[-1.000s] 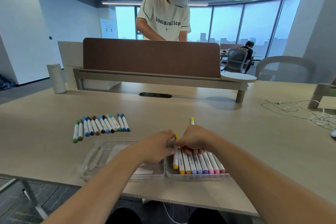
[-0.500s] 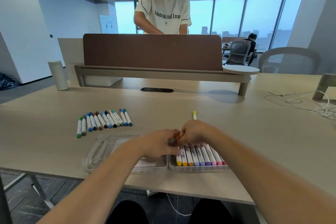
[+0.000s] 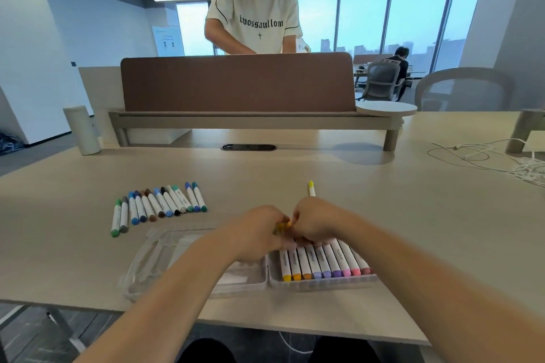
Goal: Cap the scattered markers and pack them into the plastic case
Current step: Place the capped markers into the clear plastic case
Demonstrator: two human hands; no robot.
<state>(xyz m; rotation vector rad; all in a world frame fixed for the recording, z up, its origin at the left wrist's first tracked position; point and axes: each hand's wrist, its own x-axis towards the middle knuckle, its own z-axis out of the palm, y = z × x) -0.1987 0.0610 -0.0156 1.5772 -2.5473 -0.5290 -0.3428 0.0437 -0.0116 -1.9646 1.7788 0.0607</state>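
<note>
Over beige desk (image 3: pixel 413 215), left hand (image 3: pixel 256 233) and right hand (image 3: pixel 318 221) pinch yellow marker (image 3: pixel 281 227).

Soft daylight from the windows (image 3: pixel 413 18), wide-angle bending at edges, hands slightly blurred.

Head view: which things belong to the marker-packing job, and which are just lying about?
Job: left hand and right hand on a yellow marker; plastic case; packed markers; loose marker row; lone yellow-tipped marker.
Lying about: white cables; white cylinder; brown divider.
</note>
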